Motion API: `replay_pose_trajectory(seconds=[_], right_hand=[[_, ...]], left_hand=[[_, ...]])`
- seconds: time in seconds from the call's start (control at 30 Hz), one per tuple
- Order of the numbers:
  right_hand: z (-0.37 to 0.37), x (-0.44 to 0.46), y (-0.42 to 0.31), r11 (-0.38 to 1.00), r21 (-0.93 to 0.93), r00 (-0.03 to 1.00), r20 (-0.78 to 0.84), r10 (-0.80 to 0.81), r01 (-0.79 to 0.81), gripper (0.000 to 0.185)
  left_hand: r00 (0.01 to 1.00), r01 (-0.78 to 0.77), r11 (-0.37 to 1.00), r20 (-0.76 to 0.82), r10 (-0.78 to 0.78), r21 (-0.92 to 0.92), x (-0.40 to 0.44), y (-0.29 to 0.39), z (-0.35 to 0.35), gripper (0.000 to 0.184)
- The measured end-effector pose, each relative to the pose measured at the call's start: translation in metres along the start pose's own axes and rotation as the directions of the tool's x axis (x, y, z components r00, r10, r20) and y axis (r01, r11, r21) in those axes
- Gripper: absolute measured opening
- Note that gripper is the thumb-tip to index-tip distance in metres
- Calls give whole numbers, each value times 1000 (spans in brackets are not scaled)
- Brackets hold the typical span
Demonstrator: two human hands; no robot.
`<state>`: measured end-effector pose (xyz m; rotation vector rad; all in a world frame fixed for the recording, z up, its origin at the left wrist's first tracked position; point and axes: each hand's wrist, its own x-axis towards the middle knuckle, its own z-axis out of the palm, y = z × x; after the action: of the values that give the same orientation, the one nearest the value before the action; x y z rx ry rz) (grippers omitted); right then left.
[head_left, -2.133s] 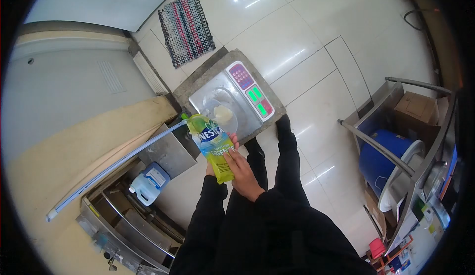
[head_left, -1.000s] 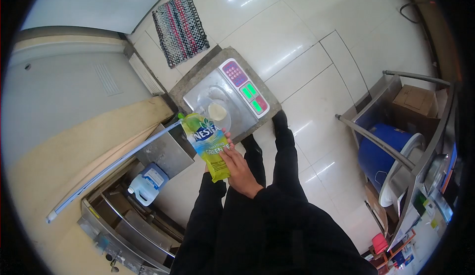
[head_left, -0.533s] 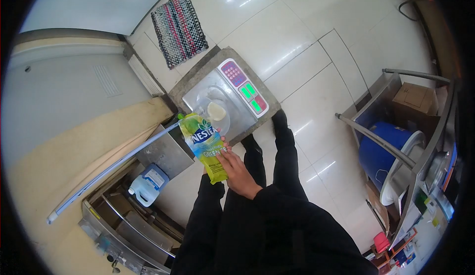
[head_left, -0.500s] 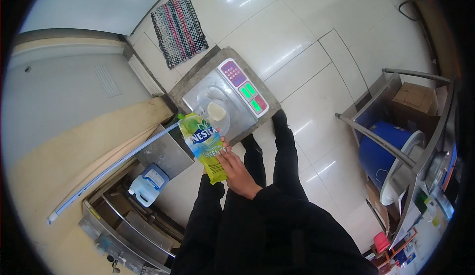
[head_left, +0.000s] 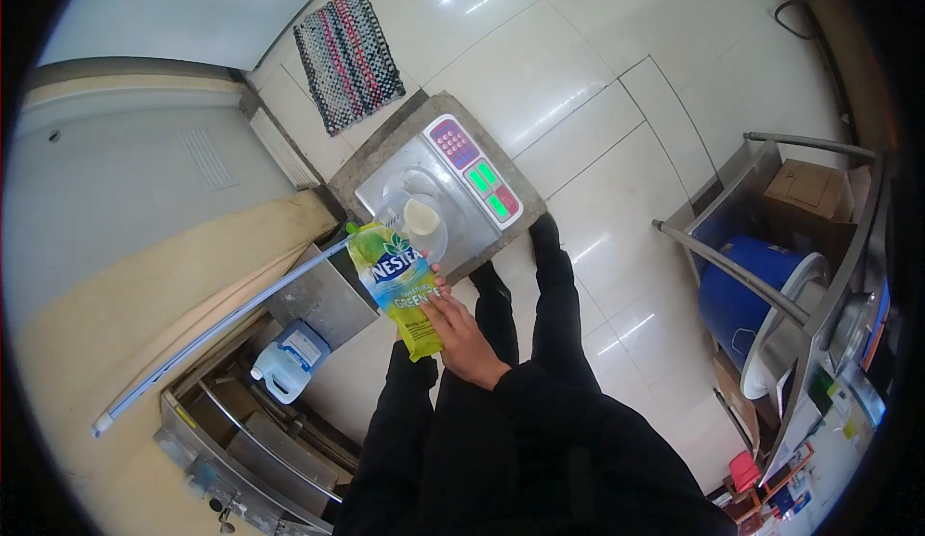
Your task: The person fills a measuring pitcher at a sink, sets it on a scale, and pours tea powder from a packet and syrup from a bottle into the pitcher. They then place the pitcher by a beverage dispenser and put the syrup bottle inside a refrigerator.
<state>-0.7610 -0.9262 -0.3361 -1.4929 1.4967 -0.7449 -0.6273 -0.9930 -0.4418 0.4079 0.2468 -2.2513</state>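
My right hand [head_left: 470,345] is closed on the right edge of a green and blue Nestea green tea pouch [head_left: 393,271], its fingers across the printed front. My left hand is mostly hidden behind the pouch, with its sleeve [head_left: 409,370] below; fingertips [head_left: 436,272] curl round the pouch's right edge. The pouch's top is tilted toward a clear plastic container [head_left: 436,247] on a digital scale [head_left: 472,223]. Something pale and rounded [head_left: 421,218] sits in that container. Green digits glow on the scale's display [head_left: 485,177].
The scale rests on a grey block [head_left: 445,105] on the tiled floor. A woven mat [head_left: 349,59] lies beyond it. To the left stand a blue jug [head_left: 291,361] and a metal shelf [head_left: 246,459]. At right, a steel rack holds a blue drum [head_left: 747,295] and a cardboard box [head_left: 807,192].
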Motion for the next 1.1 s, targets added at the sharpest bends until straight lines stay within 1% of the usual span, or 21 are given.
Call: replay_pose_trajectory(seconds=[0.17, 0.37, 0.47, 0.57, 0.67, 0.77, 0.87, 0.97, 1.03, 1.1], right_hand=[[1, 0, -1, 1000, 23, 1000, 15, 18, -19, 68], [5, 1, -1, 1000, -21, 999, -46, 5, -6, 66], [3, 3, -1, 1000, -8, 997, -70, -12, 11, 65], [0, 5, -7, 998, 64, 994, -108, 4, 3, 66], [1, 5, -9, 998, 53, 992, -124, 23, -17, 65], [2, 4, -9, 998, 62, 991, -134, 25, -17, 65], [2, 5, -8, 999, 39, 994, -108, 34, -30, 64], [1, 4, -9, 1000, -3, 994, -111, 24, -24, 63], [2, 4, -9, 1000, 3, 993, -113, 30, -29, 63], [3, 3, -9, 999, 3, 993, -115, 32, -32, 63]], left_hand=[[1000, -8, 1000, -16, 8, 10, 1, 0, 3, 74], [999, -2, 1000, -51, 1, -12, 0, 2, -15, 70], [990, -53, 998, -131, 56, 30, -4, -3, 3, 68], [977, -55, 997, -206, 64, 46, -3, -3, 9, 68], [985, -14, 1000, -172, 11, -14, -3, 0, -1, 69], [993, -19, 1000, -114, 18, -8, 1, 2, -4, 69], [998, 57, 995, -8, -58, -81, 3, 3, -6, 69], [999, 40, 997, 13, -39, -73, 5, 1, -7, 71], [999, 32, 994, -1, -32, -104, 1, -3, -18, 66], [996, 88, 984, 32, -84, -154, 0, -3, -19, 69]])
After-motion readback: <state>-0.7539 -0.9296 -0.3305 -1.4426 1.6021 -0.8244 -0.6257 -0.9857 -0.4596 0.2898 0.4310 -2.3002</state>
